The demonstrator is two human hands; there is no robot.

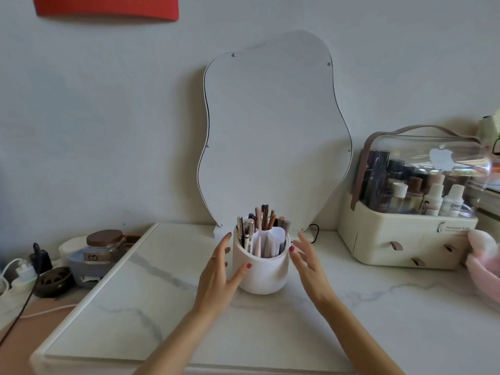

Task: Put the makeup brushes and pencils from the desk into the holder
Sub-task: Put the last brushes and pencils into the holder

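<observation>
A round white holder (262,274) stands on the marble desk (135,307) in front of a wavy mirror. Several makeup brushes and pencils (263,221) stand upright in its divided compartments. My left hand (220,272) is beside the holder's left wall, fingers spread, thumb touching or nearly touching the wall. On the other side my right hand (308,259) hovers with fingers apart, just off the rim. Neither hand holds anything. No loose brushes or pencils show on the desk.
The wavy mirror (273,131) leans on the wall behind the holder. A cream cosmetics organiser (405,236) with a clear lid stands at the right, a pink plush thing (484,255) beside it. At the left are a glass jar (104,246), a dark dish, plugs and cables.
</observation>
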